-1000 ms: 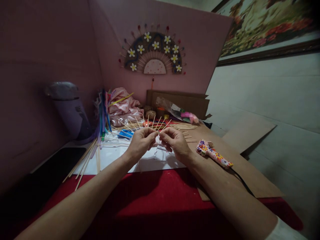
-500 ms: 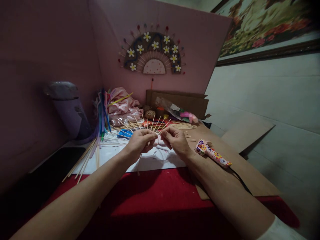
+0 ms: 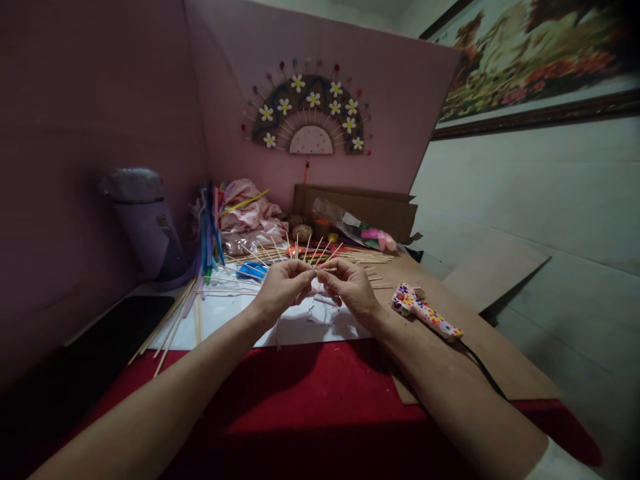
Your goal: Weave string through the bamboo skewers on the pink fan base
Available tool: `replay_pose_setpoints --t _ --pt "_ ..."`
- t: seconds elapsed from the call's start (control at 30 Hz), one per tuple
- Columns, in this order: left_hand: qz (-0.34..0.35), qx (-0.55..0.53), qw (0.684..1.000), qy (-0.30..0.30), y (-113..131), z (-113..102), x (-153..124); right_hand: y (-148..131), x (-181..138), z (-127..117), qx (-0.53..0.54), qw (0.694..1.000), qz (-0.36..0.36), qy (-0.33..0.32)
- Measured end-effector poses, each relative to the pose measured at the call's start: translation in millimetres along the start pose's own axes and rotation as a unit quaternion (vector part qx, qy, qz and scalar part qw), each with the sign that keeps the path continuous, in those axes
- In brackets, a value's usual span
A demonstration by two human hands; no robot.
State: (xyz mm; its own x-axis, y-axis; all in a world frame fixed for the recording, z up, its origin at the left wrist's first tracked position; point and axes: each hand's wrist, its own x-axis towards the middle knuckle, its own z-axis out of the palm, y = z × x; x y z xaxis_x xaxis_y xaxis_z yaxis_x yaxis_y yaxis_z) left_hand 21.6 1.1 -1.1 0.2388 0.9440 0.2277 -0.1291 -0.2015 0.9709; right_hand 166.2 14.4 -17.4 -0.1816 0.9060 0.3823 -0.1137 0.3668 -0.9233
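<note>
My left hand (image 3: pixel 287 285) is closed, thumb and fingers pinched round the base of several thin wooden sticks (image 3: pixel 297 248) that spread upward like a fan. My right hand (image 3: pixel 350 288) is closed too, its fingertips meeting the left ones at the sticks' right side. The fingers hide the point where the sticks join. Below both hands lies a white sheet (image 3: pixel 225 321) with small pale pieces on it. Just right of my right forearm rests a flower-patterned glue gun (image 3: pixel 426 313), apart from the hand, with a black cord.
A half-round fan with white flowers (image 3: pixel 311 140) hangs on the pink back panel. Behind the hands are pink cloth (image 3: pixel 253 212), a twine ball (image 3: pixel 303 233) and loose sticks. Pipe cleaners (image 3: pixel 207 233) and a purple bottle (image 3: pixel 145 230) stand left. Cardboard (image 3: pixel 480 367) lies right.
My right fingertips have shifted slightly against the left ones at the base of the sticks. The whole view has moved a little, so the background sits lower.
</note>
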Motion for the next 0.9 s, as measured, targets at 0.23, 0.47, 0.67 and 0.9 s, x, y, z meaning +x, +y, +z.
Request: replay_pose_setpoints --t 0.23,0.47,0.67,0.9 --pt "0.009 0.019 1.000 0.007 -1 -1 2 -2 -1 -1 -0.002 0.999 -0.030 0.014" --pt "0.046 0.069 0.996 0.042 0 -3 4 -1 -1 -1 -0.015 1.000 -0.004 -0.007" --pt "0.095 0.133 0.986 0.043 -8 -5 8 0 0 -1 -0.042 0.999 0.002 -0.010" --pt "0.103 0.185 0.977 0.033 -10 -7 7 -1 -1 -1 -0.044 0.999 0.005 -0.020"
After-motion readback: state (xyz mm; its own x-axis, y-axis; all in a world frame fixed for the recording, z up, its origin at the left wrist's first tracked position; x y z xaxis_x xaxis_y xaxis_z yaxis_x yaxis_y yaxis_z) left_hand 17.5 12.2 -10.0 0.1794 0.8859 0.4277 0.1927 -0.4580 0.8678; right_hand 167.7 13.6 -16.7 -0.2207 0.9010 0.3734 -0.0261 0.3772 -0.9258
